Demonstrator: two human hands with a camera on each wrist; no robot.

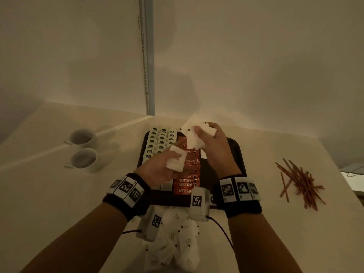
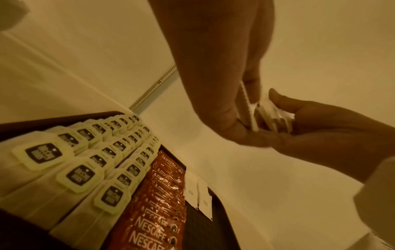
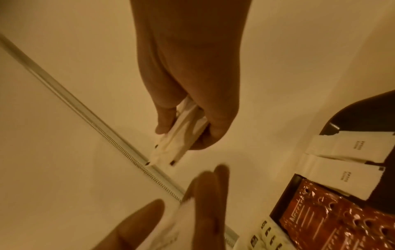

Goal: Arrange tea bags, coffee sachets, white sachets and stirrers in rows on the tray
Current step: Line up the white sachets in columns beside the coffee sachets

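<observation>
While three columns of tea bags (image 1: pixel 160 141) and one overlapping column of coffee sachets (image 1: pixel 189 170) already lie on the tray (image 1: pixel 234 148), the row of white sachets has only begun: two white sachets (image 3: pixel 340 157) lie side by side at the tray's far end, just right of the coffee. My right hand (image 1: pixel 214 146) hangs above that end with its grip clamped on a fanned bundle of white sachets (image 1: pixel 195 134), thumb on top and fingers beneath. My left hand (image 1: pixel 165 164), over the tea and coffee columns, pinches a single white sachet (image 1: pixel 176 161) between thumb and fingers, apparently the next piece for the row. A loose heap of white sachets (image 1: pixel 177 239) waits on the table (image 1: pixel 49 194) just in front of the tray, partly hidden by my wrists. Stirrers (image 1: pixel 301 184) lie in an untidy pile on the table, well apart to the right of the tray; none is on it yet. By my judgement, roughly half the work is done: most of the white row and all the stirrers remain.
</observation>
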